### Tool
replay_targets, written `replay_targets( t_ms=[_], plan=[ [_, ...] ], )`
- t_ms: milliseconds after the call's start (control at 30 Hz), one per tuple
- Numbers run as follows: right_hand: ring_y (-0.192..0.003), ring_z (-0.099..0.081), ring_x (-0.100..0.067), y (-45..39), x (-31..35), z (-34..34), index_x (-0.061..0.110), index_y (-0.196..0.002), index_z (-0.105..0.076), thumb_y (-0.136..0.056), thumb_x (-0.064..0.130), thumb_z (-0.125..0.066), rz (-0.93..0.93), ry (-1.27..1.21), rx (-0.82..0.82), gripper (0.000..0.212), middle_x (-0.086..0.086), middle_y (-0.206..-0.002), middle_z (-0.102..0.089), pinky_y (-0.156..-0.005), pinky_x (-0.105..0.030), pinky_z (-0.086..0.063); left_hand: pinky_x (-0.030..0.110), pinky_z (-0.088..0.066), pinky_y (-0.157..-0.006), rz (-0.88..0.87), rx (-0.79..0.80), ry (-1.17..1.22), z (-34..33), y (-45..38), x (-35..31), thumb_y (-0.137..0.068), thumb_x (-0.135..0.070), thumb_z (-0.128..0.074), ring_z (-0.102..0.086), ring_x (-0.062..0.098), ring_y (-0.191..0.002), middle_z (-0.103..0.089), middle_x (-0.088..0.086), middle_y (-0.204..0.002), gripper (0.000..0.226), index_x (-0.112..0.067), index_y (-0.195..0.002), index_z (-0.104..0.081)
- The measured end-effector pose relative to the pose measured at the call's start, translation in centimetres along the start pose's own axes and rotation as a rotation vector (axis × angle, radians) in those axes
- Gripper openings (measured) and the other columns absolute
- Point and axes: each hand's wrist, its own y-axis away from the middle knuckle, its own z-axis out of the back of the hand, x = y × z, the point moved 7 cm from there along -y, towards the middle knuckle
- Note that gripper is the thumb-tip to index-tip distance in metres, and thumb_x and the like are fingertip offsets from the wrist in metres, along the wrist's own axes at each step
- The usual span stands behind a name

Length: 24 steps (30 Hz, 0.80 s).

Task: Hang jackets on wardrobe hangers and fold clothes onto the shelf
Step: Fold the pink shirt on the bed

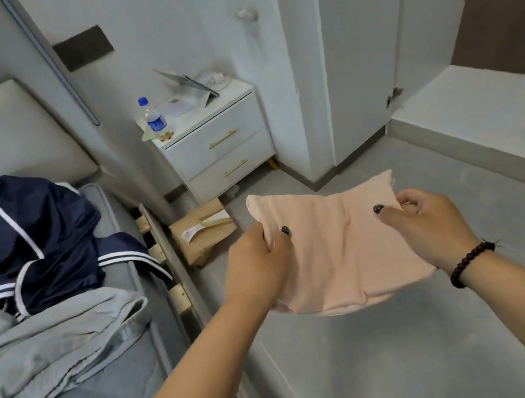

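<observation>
over floor, garment between fingers

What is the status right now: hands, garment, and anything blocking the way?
Left hand and right hand both gripping the pink garment, folded, held over the floor. Navy jacket and grey clothing on the bed. Cardboard box aside, not blocking.
</observation>
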Motion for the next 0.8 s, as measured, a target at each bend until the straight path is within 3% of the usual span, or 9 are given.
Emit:
replay_targets(
  t_ms=[300, 467, 567, 633, 800],
  plan=[
    [-0.085, -0.063, -0.04, -6.3, 9.0, 11.4, 0.007, -0.083, -0.063, -0.084, 0.024, -0.066, -0.072, 0.092, -0.111, 0.017, -0.024, -0.089, -0.067, -0.066, -0.033, -0.042, 0.028, -0.031, -0.052, -0.03, 0.145, 0.061, 0.3, -7.7, -14.1, -0.093, -0.031, -0.051, -0.043, 0.014, -0.059, -0.046, -0.005, -0.061, 0.03, -0.011, -0.071, -0.047],
    [-0.067, -0.057, -0.027, -7.1, 19.8, 16.1, 0.004, -0.078, -0.062, -0.084, 0.023, -0.067, -0.049, 0.141, -0.13, 0.02, -0.024, -0.08, -0.065, -0.061, -0.031, -0.039, 0.027, -0.022, -0.049, -0.101, 0.138, 0.058, 6.9, -10.1, -23.4, -0.092, -0.029, -0.052, -0.032, 0.011, -0.052, -0.034, -0.007, -0.054, 0.041, -0.017, -0.061, -0.03],
    [-0.066, -0.053, -0.037, -7.9, 27.0, 18.6, -0.001, -0.079, -0.059, -0.083, 0.024, -0.067, -0.009, 0.17, -0.158, 0.027, -0.03, -0.081, -0.061, -0.061, -0.031, -0.037, 0.027, -0.027, -0.049, -0.11, 0.135, 0.09, 11.6, -12.1, -28.5, -0.091, -0.033, -0.052, -0.034, 0.014, -0.053, -0.035, -0.005, -0.057, 0.038, -0.015, -0.064, -0.031],
    [-0.076, -0.058, -0.045, -8.3, 31.7, 20.2, -0.002, -0.082, -0.06, -0.084, 0.025, -0.067, 0.02, 0.193, -0.187, 0.028, -0.029, -0.082, -0.062, -0.062, -0.031, -0.038, 0.028, -0.029, -0.051, -0.142, 0.12, 0.092, 14.8, -13.4, -32.0, -0.09, -0.035, -0.052, -0.035, 0.015, -0.055, -0.038, -0.003, -0.059, 0.036, -0.014, -0.066, -0.034],
    [-0.068, -0.062, -0.035, -8.0, 42.8, 23.4, 0.002, -0.08, -0.063, -0.086, 0.024, -0.065, 0.108, 0.238, -0.264, 0.022, -0.021, -0.075, -0.067, -0.059, -0.03, -0.04, 0.027, -0.027, -0.052, -0.288, 0.091, 0.092, 22.6, -16.4, -40.8, -0.091, -0.035, -0.051, -0.037, 0.013, -0.055, -0.041, -0.005, -0.059, 0.036, -0.015, -0.066, -0.036]
  ],
)
